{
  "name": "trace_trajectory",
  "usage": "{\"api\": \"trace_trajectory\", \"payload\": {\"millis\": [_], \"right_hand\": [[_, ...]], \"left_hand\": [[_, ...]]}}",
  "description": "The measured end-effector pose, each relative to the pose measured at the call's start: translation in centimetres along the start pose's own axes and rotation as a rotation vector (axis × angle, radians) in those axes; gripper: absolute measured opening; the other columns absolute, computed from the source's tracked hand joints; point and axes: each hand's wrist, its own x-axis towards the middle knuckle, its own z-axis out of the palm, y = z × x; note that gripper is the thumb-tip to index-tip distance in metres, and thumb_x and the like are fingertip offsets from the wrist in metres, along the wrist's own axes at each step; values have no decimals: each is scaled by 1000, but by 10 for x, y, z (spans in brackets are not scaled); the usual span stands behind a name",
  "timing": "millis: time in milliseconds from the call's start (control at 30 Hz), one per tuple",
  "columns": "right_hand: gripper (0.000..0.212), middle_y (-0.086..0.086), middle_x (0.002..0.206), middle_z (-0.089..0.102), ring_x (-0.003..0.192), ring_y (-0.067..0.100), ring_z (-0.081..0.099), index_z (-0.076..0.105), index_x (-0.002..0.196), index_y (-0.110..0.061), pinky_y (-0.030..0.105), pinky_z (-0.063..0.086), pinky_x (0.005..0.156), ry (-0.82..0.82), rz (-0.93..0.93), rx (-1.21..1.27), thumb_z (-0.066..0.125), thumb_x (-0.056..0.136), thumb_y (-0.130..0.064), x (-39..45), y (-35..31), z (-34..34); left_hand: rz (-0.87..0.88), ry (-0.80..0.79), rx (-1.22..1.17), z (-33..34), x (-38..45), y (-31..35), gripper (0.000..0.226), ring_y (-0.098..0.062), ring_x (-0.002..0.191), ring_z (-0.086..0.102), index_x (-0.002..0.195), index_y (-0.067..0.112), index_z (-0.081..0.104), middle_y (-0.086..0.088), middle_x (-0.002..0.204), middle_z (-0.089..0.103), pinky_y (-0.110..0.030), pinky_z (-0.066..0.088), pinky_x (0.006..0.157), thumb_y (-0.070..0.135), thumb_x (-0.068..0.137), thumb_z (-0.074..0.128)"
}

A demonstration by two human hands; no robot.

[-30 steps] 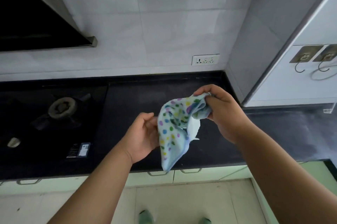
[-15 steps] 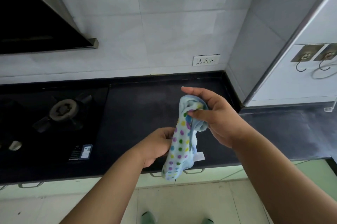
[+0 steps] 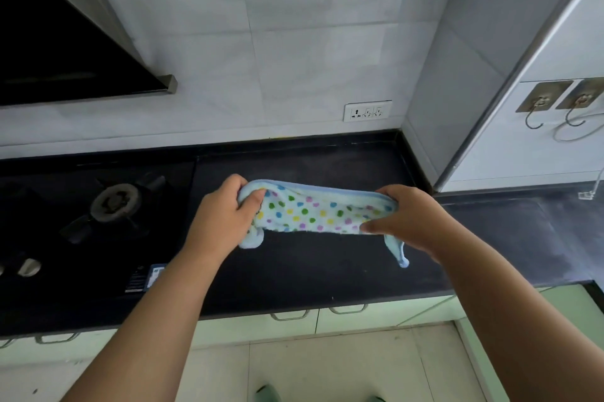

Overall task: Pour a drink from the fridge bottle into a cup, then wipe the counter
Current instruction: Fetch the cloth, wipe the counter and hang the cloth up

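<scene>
A light blue cloth with coloured polka dots (image 3: 315, 210) is stretched sideways between both hands, above the black counter (image 3: 310, 271). My left hand (image 3: 225, 217) grips its left end and my right hand (image 3: 403, 217) grips its right end. A short corner of the cloth hangs down below each hand. No bottle or cup is in view.
A black gas hob with a burner (image 3: 116, 202) lies on the counter to the left, under a dark hood (image 3: 65, 52). A wall socket (image 3: 367, 110) sits on the tiled backsplash. Hooks hang above and at right. Pale green drawers (image 3: 343, 315) run under the counter edge.
The cloth hung bunched from my right hand with the left hand beside it. Now both hands have pulled apart and the cloth is spread flat between them.
</scene>
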Motion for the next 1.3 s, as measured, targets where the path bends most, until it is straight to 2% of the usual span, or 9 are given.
{"api": "trace_trajectory", "payload": {"millis": [133, 367, 500, 633, 733, 867, 1067, 1167, 1300], "right_hand": [[23, 8, 77, 71, 63, 19, 60, 69, 80, -19, 30, 47, 55, -34, -17, 42, 79, 90, -37, -1, 5, 2], [8, -9, 84, 68, 71, 15, 62, 68, 100, -33, 29, 46, 60, 172, -82, -97, 63, 100, -28, 5, 21, 14], [8, -5, 94, 64, 74, 15, 60, 59, 106, -32, 33, 47, 60, 250, 16, -204, 57, 101, -38, 6, 33, 23], [16, 7, 103, 60, 86, 24, 64, 53, 110, -16, 36, 60, 48, 154, 223, 371, 60, 104, -29, 3, 41, 37], [10, 14, 110, 62, 101, 29, 67, 57, 108, -15, 45, 66, 70, 124, 330, 701, 63, 101, -19, -4, 54, 55], [17, 6, 91, 71, 74, 24, 62, 61, 94, -25, 44, 52, 64, 289, 207, 514, 59, 95, -8, -5, 59, 51], [31, -9, 94, 73, 86, 15, 69, 71, 97, -31, 27, 52, 64, 419, 59, 423, 62, 89, -2, 36, 38, 35], [35, -5, 112, 71, 102, 17, 68, 71, 116, -29, 17, 45, 72, 441, 14, 294, 68, 88, -8, 87, 37, 35], [66, 1, 161, 36, 140, 26, 46, 52, 149, -27, 36, 44, 106, 261, 6, 12, 72, 88, -12, 139, 38, 59]], "left_hand": [[17, -32, 144, -7, 3, -3, 28, -14, 63, 65, 87, 27, 52, 4, 71, 65, -38, 51, 56, 51, 99, 61], [-63, -271, 113, -5, 3, -33, 21, -13, 71, 68, 76, 31, 69, 7, 75, 71, -35, 54, 63, 43, 84, 84], [-64, -269, 193, -11, -2, -47, 28, -3, 81, 69, 91, 42, 76, 18, 87, 75, -35, 59, 75, 15, 93, 71], [-92, -150, 113, -2, -15, -47, 28, -4, 90, 67, 116, 40, 74, 19, 103, 73, -28, 55, 72, 21, 102, 60], [-206, -79, -148, 13, -27, -39, 28, -12, 87, 71, 112, 34, 70, 12, 108, 70, -16, 53, 61, 14, 105, 52], [-284, 88, -369, 19, -33, -28, 28, -15, 85, 74, 98, 29, 66, 4, 106, 68, -24, 61, 65, 12, 105, 46], [-211, 214, -118, 24, 13, -31, 17, -16, 84, 65, 96, 27, 59, 3, 96, 65, -39, 54, 67, 24, 102, 44], [-225, 216, -44, 42, 54, -47, 19, -19, 97, 64, 114, 22, 62, -2, 116, 64, -30, 49, 71, 22, 102, 47], [-326, 82, 121, 84, 86, -75, 65, -34, 147, 37, 157, 17, 38, -13, 163, 31, -46, 39, 114, 23, 98, 64]]}}
